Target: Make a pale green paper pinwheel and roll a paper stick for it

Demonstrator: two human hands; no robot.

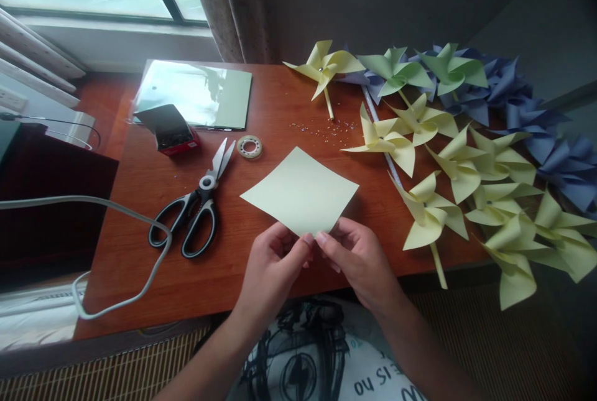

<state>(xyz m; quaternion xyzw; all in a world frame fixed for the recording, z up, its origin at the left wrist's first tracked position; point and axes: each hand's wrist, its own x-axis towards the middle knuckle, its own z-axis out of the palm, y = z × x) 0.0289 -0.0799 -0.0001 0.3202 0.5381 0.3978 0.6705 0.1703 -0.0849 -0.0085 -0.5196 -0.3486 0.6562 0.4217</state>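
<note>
While it was held over the reddish-brown wooden table (140,214), the pale yellow square sheet of paper (301,193) looked flat and uncreased, turned like a diamond with one corner pointing at the person. Both hands met at that near corner, the left hand (273,267) and the right hand (357,258) each pinching the paper's edge between thumb and fingertips, so the sheet spread away just beyond the knuckles. Around it lay one pair of black-handled scissors (198,205), one small roll of clear tape (249,147), and roughly eight yellow paper pinwheels (431,214) beside two green ones (396,68).
</note>
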